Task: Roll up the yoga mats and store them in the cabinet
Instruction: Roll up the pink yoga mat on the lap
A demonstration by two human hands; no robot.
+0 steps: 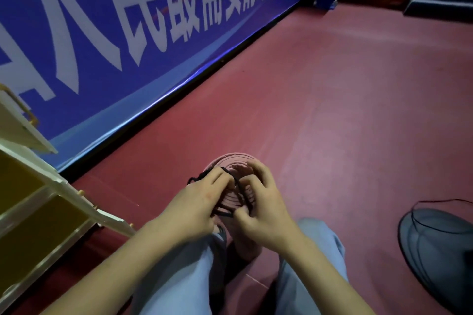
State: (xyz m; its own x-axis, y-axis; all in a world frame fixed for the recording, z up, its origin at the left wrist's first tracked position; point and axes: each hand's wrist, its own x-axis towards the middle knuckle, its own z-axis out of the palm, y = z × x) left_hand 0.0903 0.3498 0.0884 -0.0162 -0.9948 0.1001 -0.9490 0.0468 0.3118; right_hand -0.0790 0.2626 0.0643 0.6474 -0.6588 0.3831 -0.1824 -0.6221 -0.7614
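Note:
A rolled-up pink yoga mat (234, 161) stands on end between my knees, its spiral end facing me. A black elastic strap (239, 188) runs across that end. My left hand (197, 204) pinches the strap at the left side of the roll. The fingers of my right hand (263, 204) curl round the strap at the right side, with the thumb hooked under it. The cream cabinet (64, 186) with open shelves stands at the left edge. The lower part of the mat is hidden behind my hands and legs.
A blue banner wall (128, 33) with white characters runs along the left. The floor (332, 110) is dark red. A dark round fan base (435, 245) with a thin cable lies at the right. Dark steps (440, 0) are at the far right.

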